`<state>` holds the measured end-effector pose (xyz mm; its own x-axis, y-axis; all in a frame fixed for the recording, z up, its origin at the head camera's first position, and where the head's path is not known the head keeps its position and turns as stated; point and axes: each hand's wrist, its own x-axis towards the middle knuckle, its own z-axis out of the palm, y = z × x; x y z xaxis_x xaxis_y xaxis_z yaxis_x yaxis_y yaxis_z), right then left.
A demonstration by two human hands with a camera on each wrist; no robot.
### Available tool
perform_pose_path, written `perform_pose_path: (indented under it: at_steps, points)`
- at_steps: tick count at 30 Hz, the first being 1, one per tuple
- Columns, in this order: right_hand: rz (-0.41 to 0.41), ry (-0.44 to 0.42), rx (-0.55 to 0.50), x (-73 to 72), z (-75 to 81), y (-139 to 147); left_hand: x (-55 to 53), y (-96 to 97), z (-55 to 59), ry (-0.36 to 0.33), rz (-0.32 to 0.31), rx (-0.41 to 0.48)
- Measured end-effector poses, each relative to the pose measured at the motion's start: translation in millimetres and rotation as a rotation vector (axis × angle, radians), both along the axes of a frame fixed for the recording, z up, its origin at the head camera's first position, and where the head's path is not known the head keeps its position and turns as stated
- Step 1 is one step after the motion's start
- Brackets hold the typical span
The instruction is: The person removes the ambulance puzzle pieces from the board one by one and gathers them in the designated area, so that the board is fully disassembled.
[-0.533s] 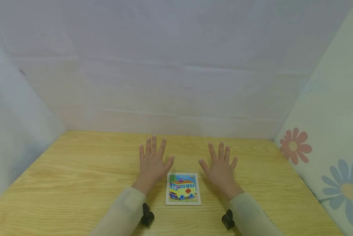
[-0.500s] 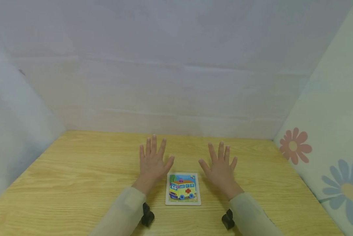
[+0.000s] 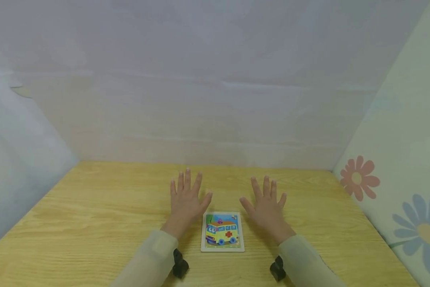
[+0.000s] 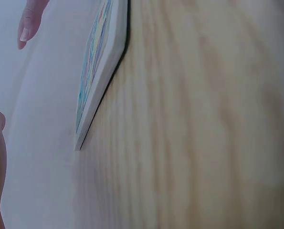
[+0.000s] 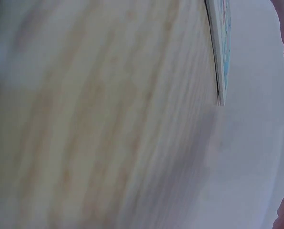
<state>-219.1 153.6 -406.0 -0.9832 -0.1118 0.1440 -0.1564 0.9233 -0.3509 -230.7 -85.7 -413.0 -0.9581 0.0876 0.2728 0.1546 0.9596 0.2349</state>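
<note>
Left hand, right hand: fingers spread, both free. Picture board between them, cut off in both wrist views.

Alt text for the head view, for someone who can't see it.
A person's left hand and right hand, fingers spread, flank a white-bordered picture of a yellow van with a red cross on a wooden table. Flowers decorate the right wall.

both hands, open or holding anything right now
Left hand: open, fingers spread, holding nothing.
Right hand: open, fingers spread, holding nothing.
</note>
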Motion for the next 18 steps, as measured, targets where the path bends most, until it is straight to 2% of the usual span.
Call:
perform_pose_path:
  at_steps: [5,10,14,18]
  points:
    - [0.033,-0.014,0.007,-2.1,-1.7,-4,5.2,-3.6,-2.4,0.024,-0.025,0.066]
    - [0.12,-0.027,-0.018,-2.8,-3.5,-8,12.3,-7.8,-4.5,0.038,-0.048,0.112]
    - [0.19,-0.012,-0.047,-3.0,-3.7,-11,17.5,-9.5,-5.0,0.048,-0.058,0.124]
    - [0.247,-0.031,-0.044,-3.9,-4.6,-14,23.5,-10.3,-5.9,0.042,-0.071,0.131]
